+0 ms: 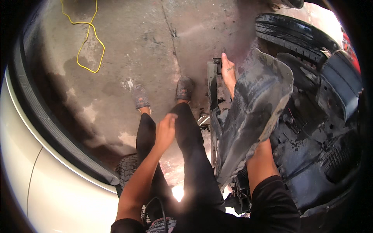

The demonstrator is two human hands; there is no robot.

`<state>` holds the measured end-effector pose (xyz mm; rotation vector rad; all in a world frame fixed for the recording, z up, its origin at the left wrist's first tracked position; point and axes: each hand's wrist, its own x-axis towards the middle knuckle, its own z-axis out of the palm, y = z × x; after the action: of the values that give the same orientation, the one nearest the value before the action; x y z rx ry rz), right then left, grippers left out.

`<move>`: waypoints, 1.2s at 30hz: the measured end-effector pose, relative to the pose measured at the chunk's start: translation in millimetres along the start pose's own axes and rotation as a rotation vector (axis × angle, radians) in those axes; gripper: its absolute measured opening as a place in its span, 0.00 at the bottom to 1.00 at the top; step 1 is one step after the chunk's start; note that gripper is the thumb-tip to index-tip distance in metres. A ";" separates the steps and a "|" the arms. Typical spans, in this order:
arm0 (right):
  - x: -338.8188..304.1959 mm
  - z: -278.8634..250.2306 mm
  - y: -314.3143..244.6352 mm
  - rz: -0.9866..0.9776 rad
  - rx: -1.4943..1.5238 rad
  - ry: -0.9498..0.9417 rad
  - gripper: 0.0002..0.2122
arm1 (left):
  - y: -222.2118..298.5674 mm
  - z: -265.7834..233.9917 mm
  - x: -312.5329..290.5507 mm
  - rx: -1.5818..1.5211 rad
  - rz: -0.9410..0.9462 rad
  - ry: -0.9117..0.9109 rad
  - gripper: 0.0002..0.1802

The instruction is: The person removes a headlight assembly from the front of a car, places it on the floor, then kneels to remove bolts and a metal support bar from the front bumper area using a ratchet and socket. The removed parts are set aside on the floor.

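A large grey-black plastic panel (pixel 252 97), scuffed and dusty like a wheel-well liner, stands at my right. My right arm passes behind it, and my right hand (pixel 228 72) comes out past its far left edge. That hand is right beside the black bracket (pixel 217 65) at the top of a narrow dark bar (pixel 212 87). One digit points away from me; the other fingers are hidden, so its grip is unclear. Over my legs, my left hand (pixel 165 130) is closed with its fingers curled together. Whatever is inside it, if anything, cannot be seen.
To the left stands a light-coloured vehicle (pixel 23 155) with a black side step (pixel 58 128) and a tyre (pixel 126 169). A yellow cord (pixel 93 35) lies on the stained concrete floor. Dark vehicle parts (pixel 307 155) and another tyre (pixel 295 35) crowd the right side.
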<state>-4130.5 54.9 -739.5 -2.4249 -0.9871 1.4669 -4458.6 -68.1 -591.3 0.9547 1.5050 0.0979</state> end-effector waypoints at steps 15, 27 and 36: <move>27.1 37.0 -25.3 0.047 0.266 0.252 0.31 | 98.8 79.5 195.9 -0.246 0.009 0.023 0.21; 36.9 41.8 -16.9 0.044 0.234 0.311 0.25 | 112.2 94.9 191.3 -0.231 -0.013 0.124 0.24; 35.3 45.4 -20.8 0.026 0.315 0.240 0.23 | 113.8 96.6 185.7 -0.259 -0.077 0.150 0.24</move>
<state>-4166.9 82.7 -780.0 -2.3182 -0.6238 1.1955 -4294.5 72.3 -692.0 0.6933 1.6197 0.3071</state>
